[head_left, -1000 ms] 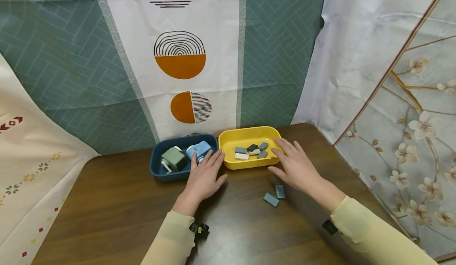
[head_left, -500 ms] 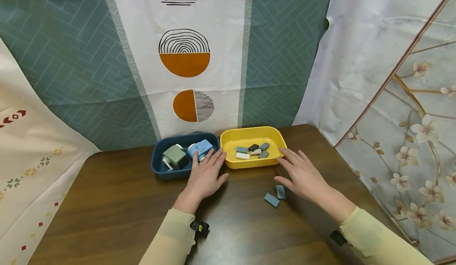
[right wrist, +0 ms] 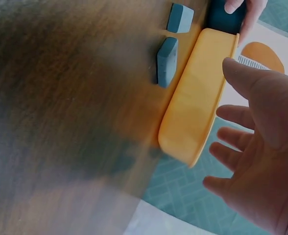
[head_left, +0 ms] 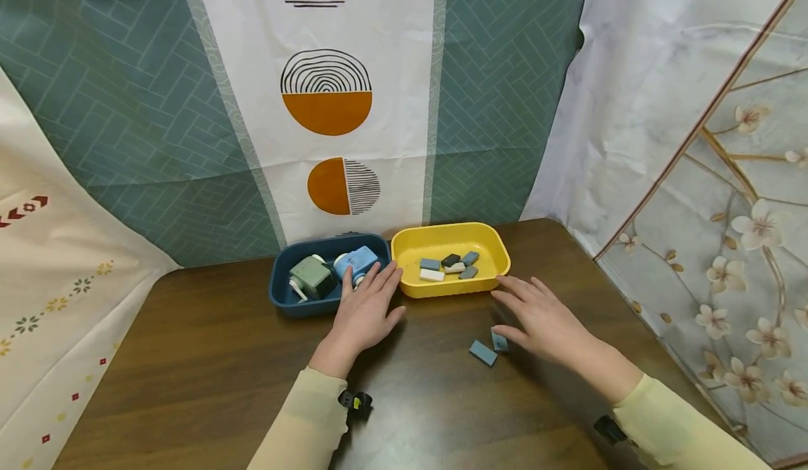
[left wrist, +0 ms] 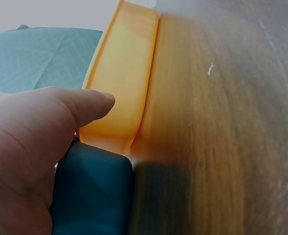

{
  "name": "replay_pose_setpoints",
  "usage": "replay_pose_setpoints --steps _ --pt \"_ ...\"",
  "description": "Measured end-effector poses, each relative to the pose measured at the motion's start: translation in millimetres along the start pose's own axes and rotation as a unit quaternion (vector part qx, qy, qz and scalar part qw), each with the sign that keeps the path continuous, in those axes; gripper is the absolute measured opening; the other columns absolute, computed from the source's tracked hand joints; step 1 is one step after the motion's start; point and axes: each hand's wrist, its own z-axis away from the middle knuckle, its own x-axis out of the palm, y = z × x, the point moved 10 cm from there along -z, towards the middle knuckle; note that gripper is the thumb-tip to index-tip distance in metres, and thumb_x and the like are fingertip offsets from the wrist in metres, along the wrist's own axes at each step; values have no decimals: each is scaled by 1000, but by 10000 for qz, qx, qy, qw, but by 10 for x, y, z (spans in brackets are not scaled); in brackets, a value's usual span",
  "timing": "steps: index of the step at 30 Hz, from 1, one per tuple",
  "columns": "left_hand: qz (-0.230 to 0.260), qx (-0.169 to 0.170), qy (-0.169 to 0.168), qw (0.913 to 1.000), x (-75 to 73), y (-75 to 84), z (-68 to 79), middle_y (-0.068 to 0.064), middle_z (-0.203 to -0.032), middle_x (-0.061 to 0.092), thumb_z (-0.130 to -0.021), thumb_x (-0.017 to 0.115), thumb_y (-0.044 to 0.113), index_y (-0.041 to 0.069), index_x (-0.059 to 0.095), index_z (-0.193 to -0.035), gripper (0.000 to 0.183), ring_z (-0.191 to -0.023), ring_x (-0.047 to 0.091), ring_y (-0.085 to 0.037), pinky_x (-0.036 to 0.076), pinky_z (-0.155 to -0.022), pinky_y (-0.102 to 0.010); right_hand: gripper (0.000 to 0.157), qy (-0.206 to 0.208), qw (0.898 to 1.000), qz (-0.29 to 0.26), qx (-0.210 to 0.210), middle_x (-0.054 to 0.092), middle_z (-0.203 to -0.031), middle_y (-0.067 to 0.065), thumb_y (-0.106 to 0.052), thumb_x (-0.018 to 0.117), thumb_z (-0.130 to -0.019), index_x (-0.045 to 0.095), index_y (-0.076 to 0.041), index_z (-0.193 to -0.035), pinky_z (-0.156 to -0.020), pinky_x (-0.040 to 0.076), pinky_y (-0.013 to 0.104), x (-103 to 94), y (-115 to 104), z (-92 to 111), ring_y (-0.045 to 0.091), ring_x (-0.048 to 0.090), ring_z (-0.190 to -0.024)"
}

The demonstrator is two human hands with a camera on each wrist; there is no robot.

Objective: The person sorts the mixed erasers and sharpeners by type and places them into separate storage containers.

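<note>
My left hand [head_left: 365,316] has its fingers extended over the near right corner of the dark blue bin [head_left: 303,309], where it meets the yellow tray [head_left: 451,289]. Inside the bin lie a green boxy object [head_left: 311,278] with a white arm-like part and a light blue boxy object [head_left: 358,262], partly covered by my fingers. My right hand [head_left: 546,323] hovers with spread, relaxed fingers by the tray's near right corner, holding nothing. Several small blocks [head_left: 432,274], white, black and blue-grey, lie in the tray. Two blue-grey blocks [head_left: 482,353] are on the table, one partly behind my right thumb.
Both containers stand side by side at the back of the brown wooden table [head_left: 208,372], close to a patterned cloth [head_left: 492,105]. A floral-patterned cloth [head_left: 726,280] hangs along the right side. A cream cloth [head_left: 76,301] drapes at the left.
My right hand has drawn back from the tray's right end, rightward and slightly toward me. My left hand stays by the bin. The view has shifted slightly; the blocks have not visibly moved.
</note>
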Motion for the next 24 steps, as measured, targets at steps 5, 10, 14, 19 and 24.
replay_pose_setpoints --steps 5,10,14,19,24 --pt "17 24 6 10000 -4 2 -3 4 -183 24 -108 69 51 23 34 -175 80 -168 22 -29 -6 -130 -71 64 -252 9995 -160 93 54 -162 23 -39 85 -100 67 -1 -148 -125 31 71 48 32 41 44 51 -150" --pt "23 19 17 10000 2 -3 3 4 -183 24 -108 69 51 23 35 -175 80 -168 21 -28 -6 -130 -71 63 -353 9991 -215 60 55 -161 23 -38 85 -100 67 -1 -148 -125 30 72 70 49 66 44 52 -149" --pt "26 14 16 10000 4 -3 13 5 -183 24 -108 69 51 23 35 -175 81 -168 21 -28 -6 -130 -71 64 -372 9991 -190 -4 56 -159 23 -39 87 -97 68 -1 -146 -123 31 73 88 44 88 44 53 -147" --pt "105 19 10 9999 0 3 21 5 -183 24 -108 70 51 23 35 -175 81 -169 20 -28 -9 -130 -70 66 -431 9989 -177 -30 56 -160 23 -40 88 -96 68 -1 -146 -123 32 73 114 43 127 44 53 -147" --pt "108 23 36 9999 -8 4 14 4 -183 24 -108 70 50 23 35 -175 81 -169 20 -28 -9 -130 -70 65 -463 9987 -210 -98 55 -161 23 -39 87 -98 68 -2 -147 -122 33 73 117 27 157 45 51 -149"
